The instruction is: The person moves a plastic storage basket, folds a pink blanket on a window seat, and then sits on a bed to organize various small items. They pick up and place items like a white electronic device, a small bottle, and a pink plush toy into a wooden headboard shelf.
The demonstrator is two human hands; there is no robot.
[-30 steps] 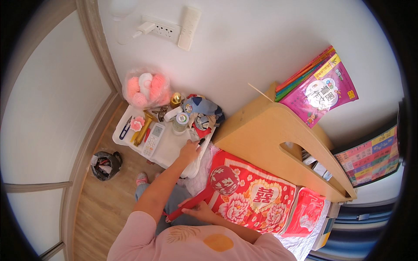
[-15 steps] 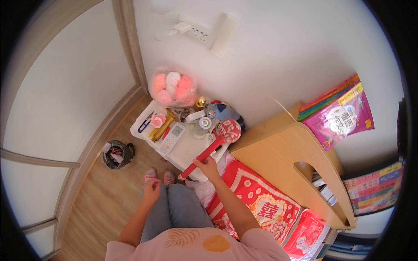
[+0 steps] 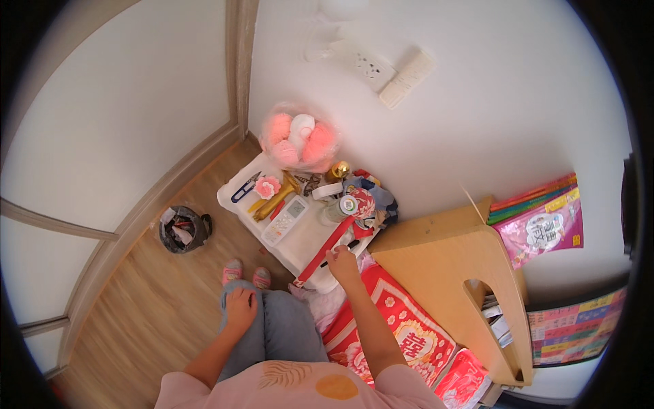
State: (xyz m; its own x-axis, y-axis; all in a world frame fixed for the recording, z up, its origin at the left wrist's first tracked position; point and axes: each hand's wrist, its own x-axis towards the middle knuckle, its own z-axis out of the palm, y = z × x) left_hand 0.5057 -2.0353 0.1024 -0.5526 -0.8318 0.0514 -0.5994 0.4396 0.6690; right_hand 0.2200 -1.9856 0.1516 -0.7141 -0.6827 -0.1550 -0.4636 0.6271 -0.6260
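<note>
My right hand [image 3: 343, 264] is at the near right edge of the white tabletop [image 3: 272, 247], its fingers closed over a slim black pen [image 3: 353, 243] whose two ends show on either side. Beside those fingers lies a red stick [image 3: 332, 243] with a rounded red-and-white patterned head [image 3: 364, 200], partly behind a clear jar [image 3: 335, 213]. My left hand [image 3: 241, 308] rests on my knee, fingers laid down and holding nothing. Nearby on the tabletop are a white remote control [image 3: 286, 221], blue-handled snips [image 3: 246, 187] and a pink crocheted flower [image 3: 267, 187].
A bag of pink and white yarn balls [image 3: 300, 138] stands at the tabletop's back. A wooden stand [image 3: 436, 255] rises to the right, with purple packaging [image 3: 543, 232] behind it. Red patterned fabric [image 3: 402, 327] lies beside my right forearm. A waste bin [image 3: 185, 230] is on the floor.
My right hand has let go of the red stick, now lying on the tabletop, and has closed over the black pen. My left hand has come down onto my knee. The view has shifted.
</note>
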